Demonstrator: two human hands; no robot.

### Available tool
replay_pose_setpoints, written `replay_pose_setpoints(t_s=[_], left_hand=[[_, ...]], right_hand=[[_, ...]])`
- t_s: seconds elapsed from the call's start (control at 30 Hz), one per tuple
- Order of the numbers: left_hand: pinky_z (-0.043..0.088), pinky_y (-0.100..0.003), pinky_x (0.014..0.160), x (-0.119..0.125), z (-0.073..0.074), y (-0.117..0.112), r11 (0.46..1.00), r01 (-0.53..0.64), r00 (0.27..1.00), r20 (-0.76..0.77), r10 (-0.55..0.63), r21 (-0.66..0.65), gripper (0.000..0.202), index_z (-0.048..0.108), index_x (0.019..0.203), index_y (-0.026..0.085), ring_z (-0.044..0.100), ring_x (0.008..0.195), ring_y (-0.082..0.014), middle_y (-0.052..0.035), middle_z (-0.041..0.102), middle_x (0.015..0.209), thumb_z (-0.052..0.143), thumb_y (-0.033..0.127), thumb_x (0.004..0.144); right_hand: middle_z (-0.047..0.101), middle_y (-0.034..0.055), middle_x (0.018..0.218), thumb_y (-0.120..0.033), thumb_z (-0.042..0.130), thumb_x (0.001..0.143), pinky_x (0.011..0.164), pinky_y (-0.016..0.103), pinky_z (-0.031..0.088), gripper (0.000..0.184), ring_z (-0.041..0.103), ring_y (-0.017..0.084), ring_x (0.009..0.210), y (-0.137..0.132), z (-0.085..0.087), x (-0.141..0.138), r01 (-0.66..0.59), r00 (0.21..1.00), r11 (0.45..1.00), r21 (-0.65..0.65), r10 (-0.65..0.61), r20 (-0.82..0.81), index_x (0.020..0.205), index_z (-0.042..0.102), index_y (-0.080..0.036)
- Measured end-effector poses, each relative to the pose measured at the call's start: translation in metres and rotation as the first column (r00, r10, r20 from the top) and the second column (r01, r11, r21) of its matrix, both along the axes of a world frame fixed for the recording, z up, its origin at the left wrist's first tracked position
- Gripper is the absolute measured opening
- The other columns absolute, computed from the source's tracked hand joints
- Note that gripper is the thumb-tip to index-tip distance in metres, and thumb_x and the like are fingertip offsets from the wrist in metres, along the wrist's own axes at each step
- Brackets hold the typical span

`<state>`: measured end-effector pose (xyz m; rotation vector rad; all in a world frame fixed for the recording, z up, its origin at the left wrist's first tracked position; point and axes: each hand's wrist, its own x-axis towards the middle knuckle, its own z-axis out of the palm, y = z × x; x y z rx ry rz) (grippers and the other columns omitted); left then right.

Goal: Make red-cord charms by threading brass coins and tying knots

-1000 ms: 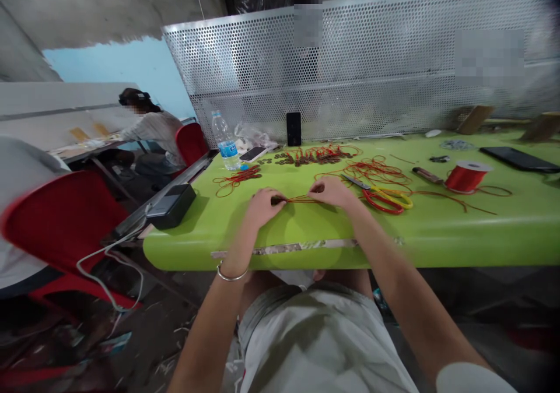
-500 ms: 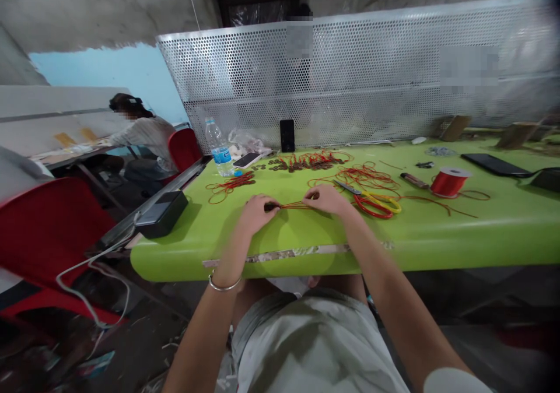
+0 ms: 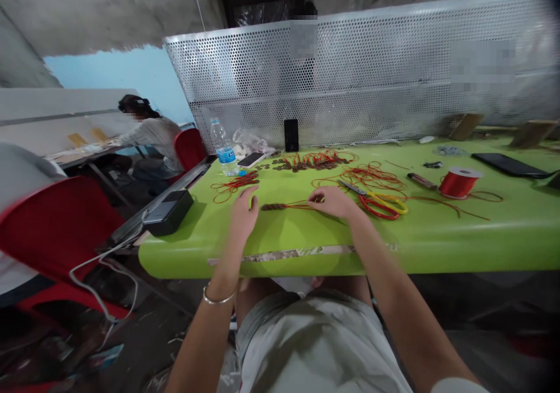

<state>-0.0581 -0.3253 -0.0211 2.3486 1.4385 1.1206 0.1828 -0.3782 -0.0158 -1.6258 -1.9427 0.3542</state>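
Observation:
A short row of brown coin-like discs [image 3: 273, 206] lies on the green table, with thin red cords [image 3: 297, 205] running from its right end. My right hand [image 3: 331, 202] pinches those cords, thumb and fingertips together. Just left of the discs, my left hand [image 3: 245, 211] is off them, its thumb and fingers apart and nothing in it. Beside my right hand rest scissors [image 3: 380, 204] with red and yellow handles. Behind them is a loose tangle of red cord [image 3: 371, 176]. More discs on red cords [image 3: 315, 160] are spread farther back, and a small bundle of them [image 3: 245, 179] lies behind my left hand.
A water bottle [image 3: 226, 157] and a phone [image 3: 251, 160] stand and lie at the back left. Another phone [image 3: 291, 135] leans upright. A black box [image 3: 168, 213] sits at the left edge. To the right are a red spool [image 3: 459, 183] and a dark tablet-like object [image 3: 510, 165].
My left hand has let go of the row of discs and moved left, leaving it in view on the table. My right hand stays on the cords. The view has shifted slightly.

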Motion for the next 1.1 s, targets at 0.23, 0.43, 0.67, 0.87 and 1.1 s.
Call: replay_pose_setpoints(t_s=[0.23, 0.43, 0.67, 0.87, 1.1], left_hand=[[0.024, -0.037, 0.111, 0.005, -0.005, -0.035, 0.971, 0.211, 0.899, -0.366, -0.239, -0.116, 0.044, 0.044, 0.130, 0.017, 0.031, 0.132, -0.0191, -0.0069, 0.039, 0.141, 0.032, 0.035, 0.092], [0.039, -0.039, 0.099, 0.000, -0.003, -0.019, 0.997, 0.047, 0.925, -0.373, -0.069, -0.067, 0.039, 0.049, 0.125, 0.016, 0.049, 0.116, -0.0239, -0.0100, 0.053, 0.128, 0.037, 0.029, 0.090], [0.044, -0.036, 0.087, -0.013, 0.001, 0.012, 0.988, 0.112, 0.930, -0.340, -0.143, -0.109, 0.029, 0.065, 0.101, 0.019, 0.057, 0.095, -0.0236, -0.0076, 0.064, 0.101, 0.056, 0.037, 0.081], [0.043, -0.034, 0.088, -0.012, -0.004, 0.019, 0.982, 0.132, 0.936, -0.311, -0.168, -0.134, 0.023, 0.067, 0.095, 0.024, 0.056, 0.096, -0.0217, -0.0043, 0.063, 0.100, 0.056, 0.038, 0.081], [0.044, -0.035, 0.087, -0.012, -0.003, 0.018, 0.983, 0.114, 0.939, -0.308, -0.154, -0.142, 0.027, 0.067, 0.100, 0.022, 0.056, 0.096, -0.0227, -0.0059, 0.063, 0.101, 0.055, 0.037, 0.082]], right_hand=[[0.069, 0.0053, 0.080, -0.021, 0.061, 0.076, 0.066, 0.024, 0.046, 0.010, 0.062, 0.017, 0.072, 0.000, -0.002, 0.002, -0.006, 0.998, 1.000, 0.022, 0.005, 0.062, 0.076, 0.070, -0.017], [0.070, 0.0050, 0.081, -0.021, 0.060, 0.076, 0.068, 0.025, 0.046, 0.010, 0.062, 0.017, 0.073, 0.000, -0.006, 0.004, 0.010, 0.998, 0.999, 0.043, -0.012, 0.061, 0.076, 0.070, -0.017], [0.070, 0.0055, 0.081, -0.022, 0.060, 0.077, 0.068, 0.025, 0.046, 0.011, 0.062, 0.017, 0.074, 0.001, -0.008, 0.006, 0.008, 0.998, 0.999, 0.044, -0.011, 0.067, 0.076, 0.070, -0.017], [0.070, 0.0045, 0.079, -0.021, 0.061, 0.076, 0.069, 0.025, 0.047, 0.010, 0.063, 0.017, 0.073, 0.002, -0.009, 0.006, 0.020, 0.999, 0.999, 0.027, -0.021, 0.039, 0.075, 0.070, -0.018], [0.070, 0.0043, 0.080, -0.021, 0.062, 0.075, 0.068, 0.024, 0.047, 0.009, 0.063, 0.017, 0.074, 0.003, -0.011, 0.007, 0.019, 1.000, 1.000, 0.015, -0.019, 0.007, 0.075, 0.070, -0.018]])
